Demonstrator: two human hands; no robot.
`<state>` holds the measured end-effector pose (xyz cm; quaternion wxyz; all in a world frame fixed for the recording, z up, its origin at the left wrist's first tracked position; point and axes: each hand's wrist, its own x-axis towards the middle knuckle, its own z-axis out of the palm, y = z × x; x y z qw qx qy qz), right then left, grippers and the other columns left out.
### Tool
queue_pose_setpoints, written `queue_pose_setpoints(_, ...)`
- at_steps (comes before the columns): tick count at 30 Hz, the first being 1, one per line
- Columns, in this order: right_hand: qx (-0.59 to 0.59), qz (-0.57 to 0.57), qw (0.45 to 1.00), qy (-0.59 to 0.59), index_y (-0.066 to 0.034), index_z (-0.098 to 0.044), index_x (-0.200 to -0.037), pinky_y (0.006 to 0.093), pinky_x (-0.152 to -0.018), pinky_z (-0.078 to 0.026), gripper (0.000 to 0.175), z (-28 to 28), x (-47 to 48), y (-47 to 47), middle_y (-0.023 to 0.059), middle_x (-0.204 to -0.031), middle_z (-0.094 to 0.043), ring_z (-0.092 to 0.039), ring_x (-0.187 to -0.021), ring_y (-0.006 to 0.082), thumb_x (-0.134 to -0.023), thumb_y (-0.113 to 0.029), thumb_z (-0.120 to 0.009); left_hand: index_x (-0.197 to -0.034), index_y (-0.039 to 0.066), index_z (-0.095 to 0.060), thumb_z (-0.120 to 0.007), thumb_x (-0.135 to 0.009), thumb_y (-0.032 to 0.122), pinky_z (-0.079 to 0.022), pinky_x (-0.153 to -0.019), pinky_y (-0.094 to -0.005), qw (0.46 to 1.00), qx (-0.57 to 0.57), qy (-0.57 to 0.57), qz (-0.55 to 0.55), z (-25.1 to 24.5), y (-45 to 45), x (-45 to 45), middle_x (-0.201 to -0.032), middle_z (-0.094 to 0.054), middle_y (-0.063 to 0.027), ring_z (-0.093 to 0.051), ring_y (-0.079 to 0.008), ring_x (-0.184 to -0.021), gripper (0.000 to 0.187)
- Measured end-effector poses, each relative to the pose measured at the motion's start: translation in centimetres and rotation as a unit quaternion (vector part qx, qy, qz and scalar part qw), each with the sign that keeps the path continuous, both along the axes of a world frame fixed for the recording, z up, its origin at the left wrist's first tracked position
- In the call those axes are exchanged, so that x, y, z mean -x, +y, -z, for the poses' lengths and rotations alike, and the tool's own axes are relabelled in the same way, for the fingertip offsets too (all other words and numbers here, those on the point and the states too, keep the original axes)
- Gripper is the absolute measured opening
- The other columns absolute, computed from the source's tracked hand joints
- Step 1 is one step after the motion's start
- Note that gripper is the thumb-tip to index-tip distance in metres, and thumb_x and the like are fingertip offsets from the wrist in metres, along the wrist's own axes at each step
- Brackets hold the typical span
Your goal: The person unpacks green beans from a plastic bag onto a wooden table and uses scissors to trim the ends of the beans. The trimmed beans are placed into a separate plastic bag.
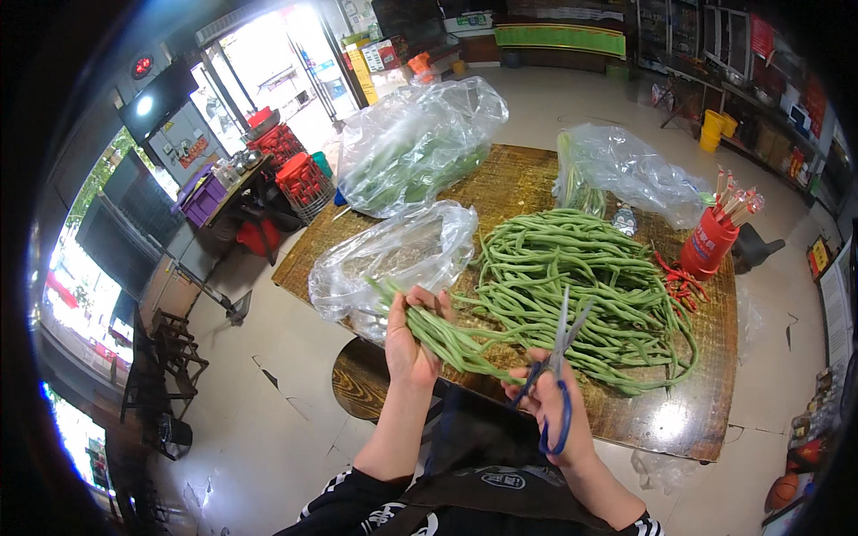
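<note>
My left hand (414,335) is closed around a bunch of long green beans (442,338), held over the near edge of the wooden table (523,174). A pair of blue-handled scissors (562,348) is in my right hand (553,402), with its blades apart and pointing away from me. My right fingers are close to the lower ends of the bunch; whether they touch is unclear. Beyond my right hand lies a large pile of long green beans (570,268). An open clear plastic bag (395,258) rests beyond my left hand.
Clear bags of greens stand at the far left (415,154) and far right (623,167) of the table. Red chillies (684,285) lie beside a red cup (709,244) of wrapped chopsticks. A round wooden stool (358,378) is at the near left edge.
</note>
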<state>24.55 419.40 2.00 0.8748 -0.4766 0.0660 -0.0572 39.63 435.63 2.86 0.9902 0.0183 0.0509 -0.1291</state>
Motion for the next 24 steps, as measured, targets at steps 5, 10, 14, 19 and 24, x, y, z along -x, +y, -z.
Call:
queue_pose_setpoints(5, -0.139, 0.074, 0.987, 0.011, -0.0074, -0.042, -0.134, 0.0270, -0.079, -0.047, 0.049, 1.1, -2.6, -0.6, 0.0112, -0.113, -0.062, -0.059, -0.107, 0.0194, -0.100, -0.042, -0.049, -0.090, 0.011, -0.051, -0.054, -0.100, 0.025, -0.049, -0.092, -0.0384, 0.987, -0.148, -0.058, -0.038, -2.3, -2.7, 2.6, -0.079, -0.053, 0.0049, -0.058, -0.0078, -0.082, 0.017)
queue_pose_setpoints(10, -0.222, 0.086, 0.970, 0.056, -0.0097, -0.050, -0.123, 0.0348, -0.083, -0.052, 0.031, -0.2, -2.9, 0.7, 0.0065, -0.102, -0.062, -0.062, -0.096, 0.0189, -0.097, -0.026, -0.057, -0.093, 0.012, -0.048, -0.052, -0.101, 0.025, -0.048, -0.092, -0.0409, 0.968, -0.222, -0.111, -0.043, -2.0, -3.7, 4.4, -0.083, -0.049, 0.0005, -0.053, -0.0128, -0.087, 0.016)
queue_pose_setpoints(14, -0.184, 0.105, 0.976, 0.053, -0.0102, -0.050, -0.120, 0.0334, -0.081, -0.051, 0.029, -0.3, -3.1, 0.8, 0.0061, -0.104, -0.061, -0.061, -0.094, 0.0175, -0.094, -0.020, -0.060, -0.101, 0.014, -0.049, -0.052, -0.101, 0.022, -0.048, -0.091, -0.0413, 0.967, -0.217, -0.126, -0.044, -1.3, -4.1, 4.5, -0.085, -0.049, 0.0000, -0.053, -0.0146, -0.088, 0.008)
queue_pose_setpoints(19, -0.156, 0.107, 0.980, 0.066, -0.0108, -0.048, -0.124, 0.0297, -0.075, -0.049, 0.036, 0.0, -3.0, 0.9, 0.0053, -0.103, -0.061, -0.056, -0.090, 0.0137, -0.093, -0.021, -0.061, -0.102, 0.013, -0.049, -0.052, -0.101, 0.020, -0.047, -0.096, -0.0403, 0.979, -0.182, -0.088, -0.032, 0.1, -3.8, 3.6, -0.092, -0.053, 0.0001, -0.057, -0.0137, -0.094, 0.008)
queue_pose_setpoints(24, -0.143, 0.106, 0.983, 0.054, -0.0095, -0.051, -0.124, 0.0234, -0.073, -0.044, 0.036, 0.5, -3.1, 1.0, 0.0027, -0.102, -0.062, -0.053, -0.084, 0.0099, -0.092, -0.022, -0.062, -0.096, 0.011, -0.051, -0.055, -0.100, 0.019, -0.049, -0.088, -0.0352, 0.976, -0.207, -0.047, -0.047, -1.1, -4.0, 3.9, -0.087, -0.055, 0.0020, -0.057, -0.0098, -0.083, 0.010)
